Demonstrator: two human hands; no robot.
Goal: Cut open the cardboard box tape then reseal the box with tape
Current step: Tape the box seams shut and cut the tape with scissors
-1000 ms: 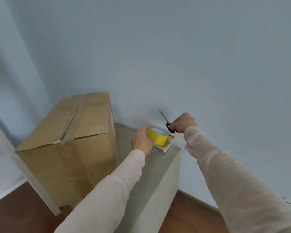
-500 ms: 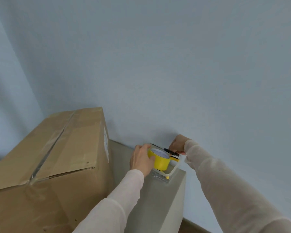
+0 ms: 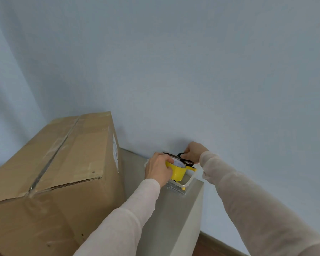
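At the far right corner of the grey desk [image 3: 172,215], the left hand [image 3: 158,169] curls round the yellow roll of tape [image 3: 176,172], and the right hand [image 3: 193,151] pinches the black-handled scissors [image 3: 186,161] lying across it. The scissors are best lifted with blades closed and pointing away, then carried to the taped seam of the brown cardboard box [image 3: 78,159] against the desk's left edge.

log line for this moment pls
left hand: grips yellow tape roll | right hand: holds scissors across roll top | cardboard box: flaps closed, left of hands
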